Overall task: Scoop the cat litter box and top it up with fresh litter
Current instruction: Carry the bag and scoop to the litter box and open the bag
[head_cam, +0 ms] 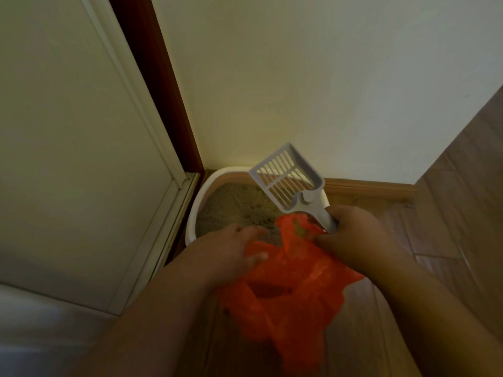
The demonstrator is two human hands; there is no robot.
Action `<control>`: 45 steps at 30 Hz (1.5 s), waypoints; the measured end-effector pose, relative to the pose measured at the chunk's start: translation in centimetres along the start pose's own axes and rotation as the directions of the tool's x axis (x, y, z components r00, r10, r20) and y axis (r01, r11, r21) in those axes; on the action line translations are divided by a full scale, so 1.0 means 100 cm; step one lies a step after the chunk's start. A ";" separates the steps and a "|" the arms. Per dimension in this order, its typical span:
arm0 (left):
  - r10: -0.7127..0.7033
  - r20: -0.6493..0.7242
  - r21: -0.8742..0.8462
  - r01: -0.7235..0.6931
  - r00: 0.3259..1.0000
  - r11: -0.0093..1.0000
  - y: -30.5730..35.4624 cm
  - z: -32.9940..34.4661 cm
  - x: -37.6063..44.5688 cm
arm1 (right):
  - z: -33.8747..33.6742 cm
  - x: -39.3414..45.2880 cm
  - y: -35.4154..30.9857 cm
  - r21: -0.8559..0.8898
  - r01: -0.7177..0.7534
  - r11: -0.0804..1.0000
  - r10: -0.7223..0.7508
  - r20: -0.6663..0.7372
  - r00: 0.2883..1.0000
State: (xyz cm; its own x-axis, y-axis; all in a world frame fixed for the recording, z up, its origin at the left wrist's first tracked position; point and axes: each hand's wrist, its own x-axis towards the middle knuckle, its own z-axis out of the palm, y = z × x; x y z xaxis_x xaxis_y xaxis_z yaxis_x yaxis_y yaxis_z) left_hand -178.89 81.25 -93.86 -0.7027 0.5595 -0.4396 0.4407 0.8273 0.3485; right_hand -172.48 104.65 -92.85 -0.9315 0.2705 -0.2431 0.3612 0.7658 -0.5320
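1. Right hand (353, 238) has its grip clamped around the handle of the grey slotted scoop (285, 178), with the head tipped up and away from the grip. The slots look empty, so my guess is it's held high just to keep it out of the way while the bag gets sorted.

2. Same right hand also seems to pinch the near edge of the orange plastic bag (294, 281) right under the scoop handle. I can't quite tell how many fingers are on the bag versus the handle.

3. Left hand (231, 254) sits across from it with the grip closed on the bag's other edge, fingers spread over the plastic. Probably the two hands are pulling the mouth open so clumps can drop in.

4. The bag hangs between both grips and sags down toward the wooden floor (449, 254).

5. Just beyond the grips sits the white litter box (194, 213), tucked in the corner by the wall and door frame, with litter (236, 205) inside looking lumpy. Bag is held right at its near rim, which keeps the carry short and spills low.

6. No fresh litter supply is visible, so topping up looks a way off.
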 end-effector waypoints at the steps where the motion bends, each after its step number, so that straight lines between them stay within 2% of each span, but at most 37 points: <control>1: -0.026 0.040 0.084 0.023 0.999 0.996 -0.002 0.005 0.001 | 0.000 -0.001 -0.001 0.004 0.012 1.000 -0.012 -0.009 1.000; 2: -0.045 0.074 0.124 0.035 0.996 0.992 -0.003 0.011 0.002 | 0.000 -0.002 -0.002 0.011 0.024 1.000 -0.024 -0.017 1.000; 4: -0.031 0.080 0.092 0.024 0.996 0.995 0.000 0.025 0.007 | 0.001 -0.005 -0.008 0.035 0.046 0.998 -0.045 -0.029 0.999; 6: 0.006 0.048 -0.090 -0.002 0.999 0.996 0.006 0.041 0.012 | 0.001 -0.009 -0.014 0.067 0.050 0.997 -0.049 -0.023 0.999; 8: 0.031 0.108 -0.298 0.003 0.994 0.954 0.012 0.058 0.012 | 0.000 -0.012 -0.020 0.115 0.038 0.993 -0.035 -0.035 0.999; 10: 0.043 0.146 -0.304 0.003 0.988 0.953 0.011 0.070 0.015 | -0.002 -0.014 -0.022 0.206 0.025 0.978 -0.013 -0.060 0.998; 12: 0.028 0.037 -0.302 -0.016 0.999 0.953 0.005 0.072 0.024 | -0.005 -0.011 -0.023 0.219 0.021 0.975 -0.003 -0.082 0.997; 15: 0.052 -0.072 -0.346 -0.073 0.996 0.935 -0.001 0.048 0.039 | -0.023 0.003 -0.018 -0.010 0.049 0.999 -0.049 0.011 0.999; 18: 0.044 -0.094 -0.364 -0.076 0.995 0.928 -0.003 0.018 0.052 | -0.043 0.016 -0.011 -0.258 0.075 0.963 -0.023 0.196 0.980; 20: 0.029 -0.076 -0.348 -0.053 0.997 0.936 -0.006 0.009 0.059 | -0.049 0.023 -0.008 -0.321 0.110 0.941 -0.046 0.201 0.979; 22: 0.038 -0.067 -0.335 -0.058 0.997 0.940 -0.009 0.010 0.065 | -0.046 0.031 -0.007 -0.253 0.186 0.950 -0.165 0.103 0.981; 24: 0.034 -0.110 -0.362 -0.072 0.993 0.930 -0.008 0.016 0.069 | -0.035 0.035 -0.010 0.053 0.249 0.967 -0.251 0.028 0.968; 26: 0.023 -0.183 -0.406 -0.097 0.983 0.909 -0.006 0.023 0.074 | -0.018 0.036 -0.011 0.294 0.253 0.922 -0.296 0.109 0.949; 28: 0.018 -0.242 -0.442 -0.126 0.970 0.888 -0.005 0.032 0.077 | -0.001 0.039 -0.002 0.295 0.270 0.917 -0.338 0.212 0.917; 30: 0.031 -0.298 -0.461 -0.172 0.954 0.871 -0.009 0.040 0.077 | 0.012 0.041 0.011 0.219 0.256 0.941 -0.311 0.267 0.912; 32: 0.024 -0.338 -0.415 -0.172 0.941 0.893 -0.013 0.044 0.072 | 0.021 0.042 0.025 0.267 0.144 0.953 -0.228 0.317 0.921; 35: 0.028 -0.254 -0.236 -0.090 0.967 0.968 -0.012 0.048 0.056 | 0.034 0.040 0.048 0.362 -0.046 0.931 -0.095 0.362 0.927; 37: 0.084 -0.166 -0.126 -0.106 0.983 0.986 -0.003 0.053 0.042 | 0.040 0.037 0.060 0.375 -0.122 0.919 -0.026 0.366 0.930; 39: 0.117 -0.051 -0.135 -0.123 0.992 0.983 0.013 0.057 0.030 | 0.043 0.031 0.068 0.381 -0.160 0.911 0.009 0.369 0.930; 42: 0.107 0.178 -0.174 -0.075 0.978 0.982 0.029 0.072 0.024 | 0.047 0.025 0.071 0.362 -0.151 0.920 0.019 0.343 0.939; 45: 0.054 0.289 -0.222 0.012 0.956 0.975 0.036 0.089 0.020 | 0.050 0.024 0.066 0.391 -0.160 0.906 0.034 0.311 0.950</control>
State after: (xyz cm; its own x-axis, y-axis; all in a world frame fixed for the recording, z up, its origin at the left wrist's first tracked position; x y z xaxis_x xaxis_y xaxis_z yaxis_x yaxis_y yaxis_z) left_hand -173.76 85.80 -100.83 -0.4864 0.5942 -0.6406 0.2972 0.8019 0.5183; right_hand -172.10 107.39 -101.02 -0.8596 0.1014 -0.5008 0.4929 0.4224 -0.7607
